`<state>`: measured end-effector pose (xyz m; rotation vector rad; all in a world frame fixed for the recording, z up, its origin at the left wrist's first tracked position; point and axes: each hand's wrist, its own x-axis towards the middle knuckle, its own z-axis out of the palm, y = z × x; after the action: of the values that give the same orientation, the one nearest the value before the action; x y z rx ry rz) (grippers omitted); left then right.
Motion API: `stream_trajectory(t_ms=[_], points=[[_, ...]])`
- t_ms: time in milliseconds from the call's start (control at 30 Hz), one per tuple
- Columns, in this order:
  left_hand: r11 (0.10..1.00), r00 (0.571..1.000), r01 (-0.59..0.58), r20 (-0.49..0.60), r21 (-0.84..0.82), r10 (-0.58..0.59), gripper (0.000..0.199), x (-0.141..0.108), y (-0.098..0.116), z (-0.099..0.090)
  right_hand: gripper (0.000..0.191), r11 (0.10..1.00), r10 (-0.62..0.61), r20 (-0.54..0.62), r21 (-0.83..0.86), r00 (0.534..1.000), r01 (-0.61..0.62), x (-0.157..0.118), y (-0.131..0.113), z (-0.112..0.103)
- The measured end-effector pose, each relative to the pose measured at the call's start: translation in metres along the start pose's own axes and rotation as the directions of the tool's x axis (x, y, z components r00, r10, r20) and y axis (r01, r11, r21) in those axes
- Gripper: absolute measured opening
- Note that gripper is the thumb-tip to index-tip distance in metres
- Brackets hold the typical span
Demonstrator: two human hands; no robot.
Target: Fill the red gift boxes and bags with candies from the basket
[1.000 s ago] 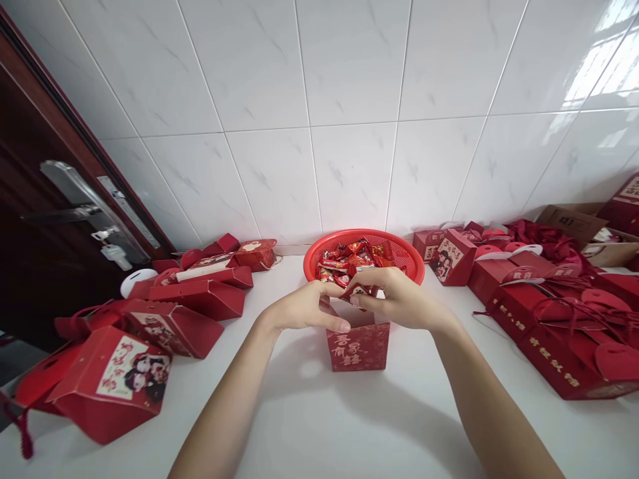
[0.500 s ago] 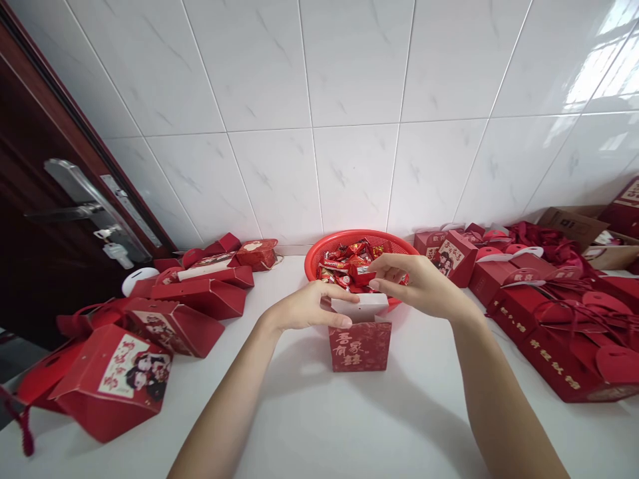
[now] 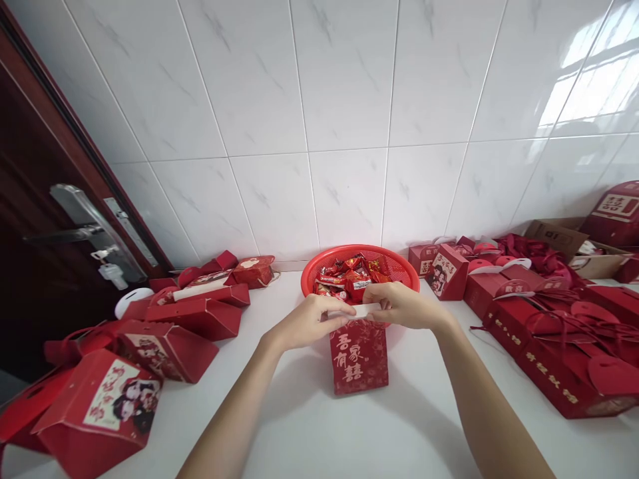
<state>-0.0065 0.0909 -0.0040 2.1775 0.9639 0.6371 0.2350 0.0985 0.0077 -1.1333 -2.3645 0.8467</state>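
Note:
A small red gift box (image 3: pixel 360 359) with pale gold characters stands upright on the white table in front of me. At its top edge, the white inner side of its flap (image 3: pixel 363 310) shows between my fingers. My left hand (image 3: pixel 319 316) pinches the top of the box at its left corner. On the right corner, my right hand (image 3: pixel 399 306) is closed the same way. Just behind my hands sits a red plastic basket (image 3: pixel 308 269) holding red-wrapped candies (image 3: pixel 355 279); my right hand hides part of its front.
Red gift boxes (image 3: pixel 107 406) line the table's left side, near a dark door with a metal handle (image 3: pixel 80 229). More red boxes (image 3: pixel 554 352) with ribbons crowd the right, with an open cardboard box (image 3: pixel 559 236) behind them. A tiled wall (image 3: pixel 344 193) closes the back.
My right hand has come down from above the basket to the box's top edge. The white flap, upright before, is now folded over between both hands. The view has tilted up slightly.

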Motion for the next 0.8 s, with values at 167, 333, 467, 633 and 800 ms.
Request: stream_trajectory(t_ms=[167,333,467,633,800], points=[[0.999,0.998,0.021,-0.055,-0.029,-0.022,0.056,0.001,-0.004,0.001,0.007,0.998,-0.049,-0.062,0.047,0.997,0.052,-0.001,0.001,-0.002],[0.957,0.999,0.021,-0.033,-0.288,-0.032,0.056,-0.001,0.0,-0.003,0.018,0.946,-0.152,-0.185,0.258,0.971,0.197,-0.012,-0.002,-0.013],[0.902,0.984,-0.061,-0.179,-0.427,-0.019,0.038,0.001,0.008,0.0,0.032,0.884,-0.122,-0.303,0.4,0.945,0.242,-0.015,-0.002,-0.015],[0.924,0.936,-0.094,-0.349,-0.37,-0.045,0.038,0.002,0.01,0.002,0.042,0.902,-0.107,-0.319,0.367,0.941,0.228,-0.014,-0.005,-0.013],[0.945,0.875,-0.13,-0.484,-0.3,-0.033,0.028,0.002,0.008,0.002,0.047,0.93,-0.077,-0.333,0.316,0.94,0.189,-0.013,-0.008,-0.011]])
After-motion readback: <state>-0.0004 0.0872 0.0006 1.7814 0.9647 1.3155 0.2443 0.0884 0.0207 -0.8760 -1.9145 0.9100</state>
